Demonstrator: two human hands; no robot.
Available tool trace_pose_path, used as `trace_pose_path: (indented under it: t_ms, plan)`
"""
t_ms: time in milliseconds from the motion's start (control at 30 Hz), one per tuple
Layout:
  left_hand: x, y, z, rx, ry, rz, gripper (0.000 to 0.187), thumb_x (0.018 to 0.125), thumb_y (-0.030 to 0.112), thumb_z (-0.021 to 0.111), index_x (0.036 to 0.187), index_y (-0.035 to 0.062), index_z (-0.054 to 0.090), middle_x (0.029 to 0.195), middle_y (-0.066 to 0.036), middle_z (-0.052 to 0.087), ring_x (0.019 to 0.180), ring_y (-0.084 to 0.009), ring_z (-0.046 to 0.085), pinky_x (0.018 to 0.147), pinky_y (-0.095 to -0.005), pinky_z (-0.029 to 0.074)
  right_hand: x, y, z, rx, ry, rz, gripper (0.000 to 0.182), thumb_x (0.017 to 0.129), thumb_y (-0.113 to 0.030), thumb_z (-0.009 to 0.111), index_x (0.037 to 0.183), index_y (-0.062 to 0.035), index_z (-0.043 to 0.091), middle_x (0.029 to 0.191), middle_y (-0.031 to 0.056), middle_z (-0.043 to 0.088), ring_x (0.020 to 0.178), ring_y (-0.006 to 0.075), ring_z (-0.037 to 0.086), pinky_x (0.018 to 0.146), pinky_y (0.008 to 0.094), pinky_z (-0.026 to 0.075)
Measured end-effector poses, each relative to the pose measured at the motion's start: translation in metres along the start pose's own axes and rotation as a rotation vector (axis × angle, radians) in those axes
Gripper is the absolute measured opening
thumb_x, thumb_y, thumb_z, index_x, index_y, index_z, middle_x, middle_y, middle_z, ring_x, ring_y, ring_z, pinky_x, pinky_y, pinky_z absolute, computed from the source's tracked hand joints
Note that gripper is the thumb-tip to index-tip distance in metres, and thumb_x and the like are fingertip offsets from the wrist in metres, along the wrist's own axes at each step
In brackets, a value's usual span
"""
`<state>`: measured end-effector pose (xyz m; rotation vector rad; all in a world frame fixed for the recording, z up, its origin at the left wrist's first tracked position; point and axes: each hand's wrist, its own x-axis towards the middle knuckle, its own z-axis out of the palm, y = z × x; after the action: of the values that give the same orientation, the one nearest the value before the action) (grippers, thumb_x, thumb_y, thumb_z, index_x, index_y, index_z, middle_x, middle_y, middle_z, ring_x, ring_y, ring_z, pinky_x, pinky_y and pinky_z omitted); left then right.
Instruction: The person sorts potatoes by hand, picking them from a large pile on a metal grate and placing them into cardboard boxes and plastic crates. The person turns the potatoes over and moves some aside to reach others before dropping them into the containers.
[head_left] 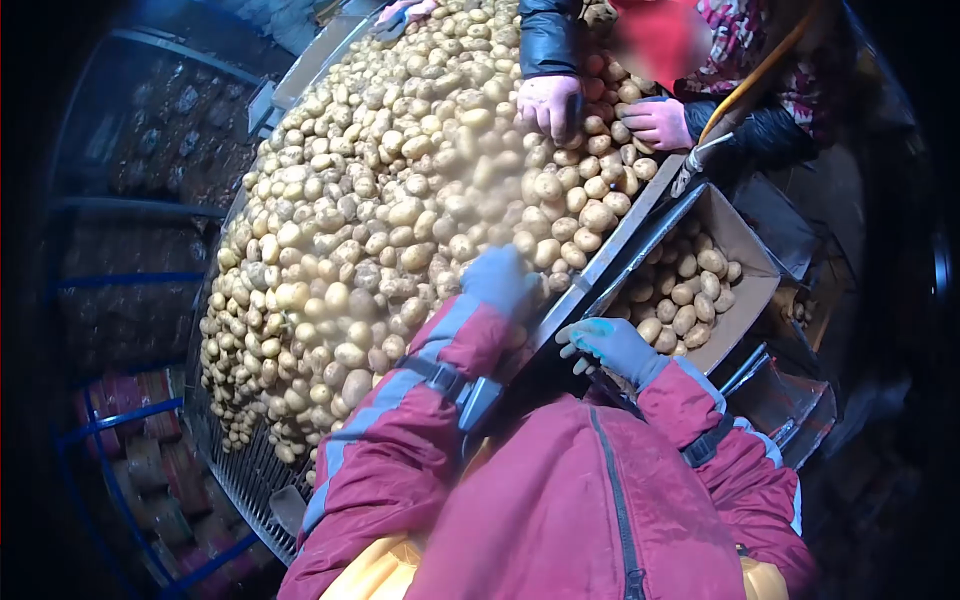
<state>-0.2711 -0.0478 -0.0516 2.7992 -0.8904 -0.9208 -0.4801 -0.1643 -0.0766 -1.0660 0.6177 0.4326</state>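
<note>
Few potatoes at once suit the left hand above them (fingers blurred, cannot tell) by the bench's right edge; right hand, fingers apart, nears the box's near-left corner.

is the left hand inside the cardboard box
No, the left hand is at the big potato heap, off to the left of the cardboard box.

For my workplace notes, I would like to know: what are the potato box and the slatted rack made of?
The box looks like cardboard, matt and tan, with thin flat walls. The slatted rack seems to be metal, from its narrow grey bars with a dull shine; bare or painted, I cannot tell.
</note>
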Motion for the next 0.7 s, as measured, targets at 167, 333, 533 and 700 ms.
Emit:
trace_pose_path:
  t_ms: [167,333,533,700]
  plan:
    - [-0.016,0.0,0.003,0.056,0.048,0.036,0.037,0.087,0.036,0.07,0.106,0.0052,0.065,0.114,-0.019,0.067,0.111,-0.0367,0.065,0.094,-0.0474,0.052,0.011,0.011,0.003,0.045,-0.002,-0.065,0.032,0.096,-0.019,0.059,0.122,-0.003,0.071,0.105,0.0129,0.075,0.069,0.0158,0.07,0.062,0.0252,0.054]
    - [-0.007,-0.008,0.017,0.076,0.121,0.063,0.036,0.085,0.035,0.071,0.106,0.0059,0.065,0.109,-0.017,0.066,0.108,-0.0367,0.065,0.093,-0.0466,0.052,0.005,0.0,0.009,0.053,0.004,-0.021,0.031,0.096,-0.019,0.061,0.121,-0.0033,0.071,0.104,0.0128,0.075,0.069,0.0161,0.07,0.061,0.0252,0.054]
    - [-0.022,-0.006,0.015,0.005,0.185,0.1,0.048,0.083,0.043,0.067,0.114,0.0063,0.062,0.111,-0.02,0.065,0.105,-0.0385,0.064,0.092,-0.0471,0.051,0.011,0.008,0.02,0.086,-0.018,0.009,0.031,0.096,-0.02,0.062,0.122,-0.0039,0.07,0.103,0.012,0.074,0.068,0.0159,0.069,0.061,0.0249,0.054]
    - [-0.014,-0.024,0.026,0.007,0.171,0.232,0.048,0.082,0.044,0.065,0.115,0.0101,0.065,0.109,-0.022,0.066,0.107,-0.0412,0.062,0.094,-0.0486,0.05,0.001,0.006,0.018,0.067,0.005,0.018,0.031,0.099,-0.022,0.06,0.123,-0.0036,0.07,0.104,0.0121,0.074,0.072,0.0162,0.07,0.063,0.026,0.055]
